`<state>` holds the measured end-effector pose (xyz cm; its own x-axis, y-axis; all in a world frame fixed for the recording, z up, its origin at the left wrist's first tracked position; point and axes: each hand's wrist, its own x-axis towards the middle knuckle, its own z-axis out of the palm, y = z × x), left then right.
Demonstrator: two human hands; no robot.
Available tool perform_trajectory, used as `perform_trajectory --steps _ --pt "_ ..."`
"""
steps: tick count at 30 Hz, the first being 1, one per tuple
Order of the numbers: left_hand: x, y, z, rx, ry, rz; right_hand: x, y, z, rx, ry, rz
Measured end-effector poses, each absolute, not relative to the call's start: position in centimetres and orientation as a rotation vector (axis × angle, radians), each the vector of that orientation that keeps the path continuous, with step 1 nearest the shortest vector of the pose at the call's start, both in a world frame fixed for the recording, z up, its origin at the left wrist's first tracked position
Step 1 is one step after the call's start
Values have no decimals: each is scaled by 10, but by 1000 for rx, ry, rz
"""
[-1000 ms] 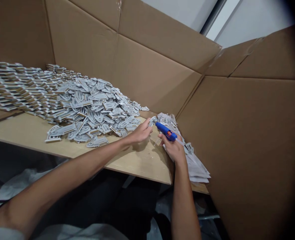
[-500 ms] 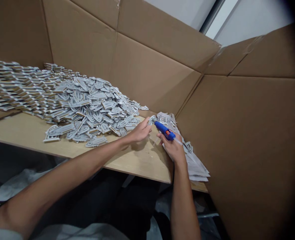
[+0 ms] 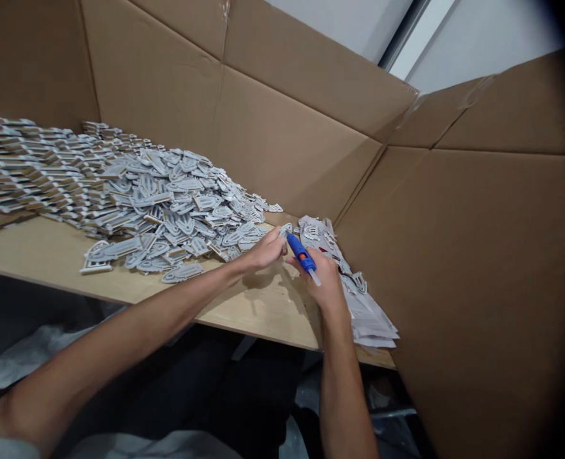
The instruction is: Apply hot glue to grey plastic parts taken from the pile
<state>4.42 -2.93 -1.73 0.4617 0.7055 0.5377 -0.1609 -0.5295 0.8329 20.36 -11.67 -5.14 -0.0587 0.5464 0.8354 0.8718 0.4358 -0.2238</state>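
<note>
Over smooth wood (image 3: 263, 317), curved piece (image 3: 286, 228) in left hand (image 3: 266, 250), glue gun (image 3: 296, 246) in right hand (image 3: 325, 278).

A head-worn camera looks forward and down onto the nearby tabletop (image 3: 268, 319).

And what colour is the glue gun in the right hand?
The glue gun is blue, with a bit of orange showing; the head view shows it best.

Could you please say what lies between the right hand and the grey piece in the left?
In the head view, the blue glue gun, held by the right hand, lies there, pointing at the grey piece; whether they touch is unclear.
</note>
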Motion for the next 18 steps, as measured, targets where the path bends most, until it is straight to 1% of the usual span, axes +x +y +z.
perform_trajectory --steps 5,8,10,12,14,18 --pt "43 -35 -8 1799 501 1050 187 -121 -51 -1345 -1736 -622" --pt "43 -34 -5 1680 457 957 175 -118 -52 -1443 -1520 -766" --pt "43 -31 -4 1606 418 905 172 -114 -53 -1391 -1373 -782" --pt "42 -29 -4 1575 382 863 175 -110 -53 -1301 -1288 -716" --pt "41 -30 -4 1618 340 791 181 -106 -54 -1229 -1238 -567" --pt "35 -37 -7 1798 278 482 193 -98 -53 -994 -1159 -41"
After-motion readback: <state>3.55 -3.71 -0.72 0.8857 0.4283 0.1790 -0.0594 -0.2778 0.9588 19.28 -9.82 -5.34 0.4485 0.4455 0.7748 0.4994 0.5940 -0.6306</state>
